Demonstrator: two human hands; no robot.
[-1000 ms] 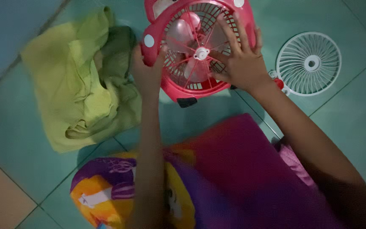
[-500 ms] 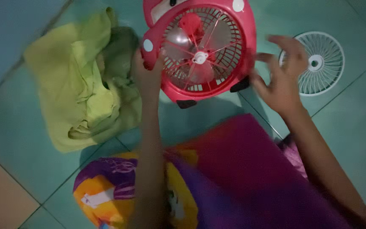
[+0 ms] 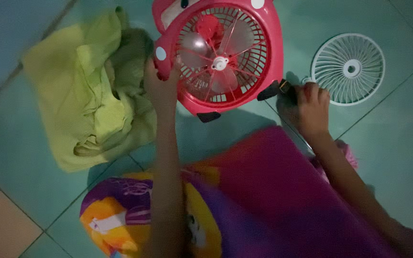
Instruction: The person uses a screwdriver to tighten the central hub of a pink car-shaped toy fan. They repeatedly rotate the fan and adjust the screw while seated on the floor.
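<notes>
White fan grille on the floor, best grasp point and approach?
Take the white grille by its outer rim, coming from above on the near edge beside the right hand. It lies flat on the tile floor, so only the rim offers an edge; the thin spokes look easy to bend.

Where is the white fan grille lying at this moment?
In the head view, the white fan grille lies flat on the green tiled floor at upper right, right of the red fan and just beyond the right hand.

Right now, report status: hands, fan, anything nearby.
Left hand gripping red fan at its rim. Right hand closed on small dark object on floor. White grille and green cloth alongside.
</notes>
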